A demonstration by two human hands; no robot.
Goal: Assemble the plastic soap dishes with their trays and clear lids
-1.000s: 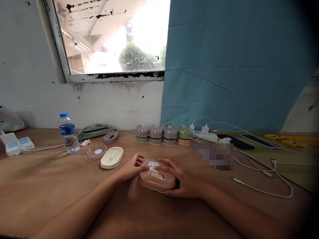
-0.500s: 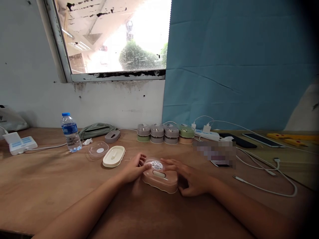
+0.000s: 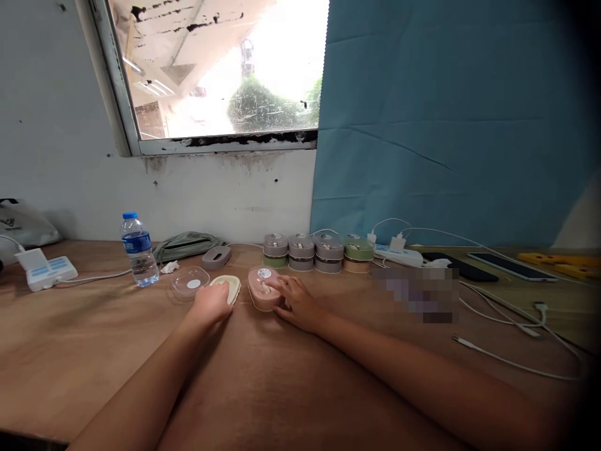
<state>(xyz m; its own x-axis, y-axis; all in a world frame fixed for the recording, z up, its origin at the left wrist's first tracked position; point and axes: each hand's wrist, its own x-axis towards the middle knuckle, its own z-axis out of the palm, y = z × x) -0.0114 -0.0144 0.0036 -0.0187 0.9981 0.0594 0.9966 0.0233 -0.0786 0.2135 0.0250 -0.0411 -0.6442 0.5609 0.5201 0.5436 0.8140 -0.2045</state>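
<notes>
On the wooden table, my left hand [image 3: 213,304] lies over the near left part of a cream oval lid-like piece [image 3: 233,285], its fingers closed on it. Just to the right sits a pink container [image 3: 265,302] with a clear cover and a round white sticker on top. My right hand [image 3: 300,302] grips that container at its right side, fingers on the top and thumb low on the near side. The underside of the cream piece is hidden. A clear plastic cover [image 3: 183,283] with a white sticker lies left of my left hand.
Behind stand several stacked grey, green and orange containers [image 3: 300,252]. A grey oval piece [image 3: 216,257], a green pouch [image 3: 188,244] and a water bottle [image 3: 139,250] are at the back left. White cables [image 3: 498,362] and phones [image 3: 511,267] lie to the right.
The pink container has moved away from me and to the left, with my right hand on it. My left hand has left it and moved left onto the cream piece.
</notes>
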